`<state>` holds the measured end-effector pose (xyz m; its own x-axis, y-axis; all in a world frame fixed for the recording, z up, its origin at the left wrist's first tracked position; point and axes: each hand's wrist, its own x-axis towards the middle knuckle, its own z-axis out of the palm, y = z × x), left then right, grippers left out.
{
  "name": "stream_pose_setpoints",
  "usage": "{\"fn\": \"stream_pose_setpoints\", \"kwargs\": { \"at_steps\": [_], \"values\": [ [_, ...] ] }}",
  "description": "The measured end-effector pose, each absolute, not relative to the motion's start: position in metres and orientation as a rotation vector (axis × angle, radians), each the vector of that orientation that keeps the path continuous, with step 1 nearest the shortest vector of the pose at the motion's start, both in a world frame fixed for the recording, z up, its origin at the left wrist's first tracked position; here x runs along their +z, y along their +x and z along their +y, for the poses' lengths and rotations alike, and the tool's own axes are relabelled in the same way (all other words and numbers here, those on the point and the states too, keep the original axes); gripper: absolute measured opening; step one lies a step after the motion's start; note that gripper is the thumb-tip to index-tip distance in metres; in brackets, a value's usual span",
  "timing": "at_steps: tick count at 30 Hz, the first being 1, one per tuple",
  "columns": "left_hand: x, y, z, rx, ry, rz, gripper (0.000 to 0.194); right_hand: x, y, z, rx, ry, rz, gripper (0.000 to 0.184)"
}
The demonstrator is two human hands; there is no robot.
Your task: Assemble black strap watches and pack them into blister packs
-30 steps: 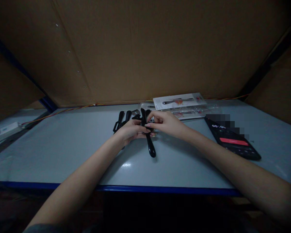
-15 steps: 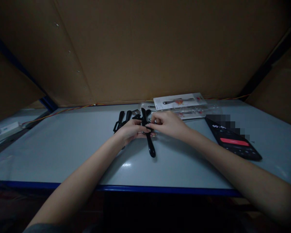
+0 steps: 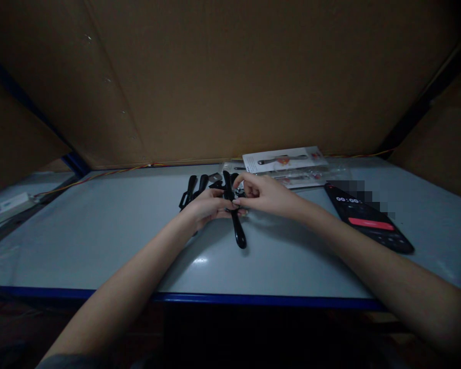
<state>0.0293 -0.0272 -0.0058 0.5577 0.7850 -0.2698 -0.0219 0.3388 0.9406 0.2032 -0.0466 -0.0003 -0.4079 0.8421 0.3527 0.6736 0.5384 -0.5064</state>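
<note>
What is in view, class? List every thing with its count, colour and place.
Held tool: one, black, centre
Other tools: at least two, black, further back
Small piece: one, grey, beside them
Packages: at least two, whitish, table's back
Phone: one, black with red bar, right
White strip: one, white, far left
Wiring: count unclear, red-yellow, along back
Table: one, grey-blue, blue edge, below
Wall: one, brown, behind
Posts: two, blue and dark, back corners
Left hand: one, bare, holding the tool
Right hand: one, bare, at the tool
</note>
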Motion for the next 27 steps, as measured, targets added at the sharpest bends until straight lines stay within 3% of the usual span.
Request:
{"fn": "stream_pose_setpoints", "kwargs": {
  "at_steps": [5, 13, 20, 27],
  "values": [
    [-0.007, 0.029, -0.027, 0.611, 1.110, 0.831, 0.026, -0.003, 0.203, -0.043, 0.344, -1.294, -2.209, 0.014],
    [-0.007, 0.030, -0.028, 0.576, 1.152, 0.850, 0.023, -0.012, 0.197, -0.044, 0.258, -1.352, -2.184, 0.023],
    [-0.007, 0.029, -0.027, 0.577, 1.158, 0.845, 0.024, -0.012, 0.196, -0.045, 0.299, -1.342, -2.194, 0.027],
    [-0.007, 0.029, -0.026, 0.609, 1.104, 0.836, 0.027, 0.005, 0.209, -0.045, 0.455, -1.215, -2.242, 0.019]
  ]
}}
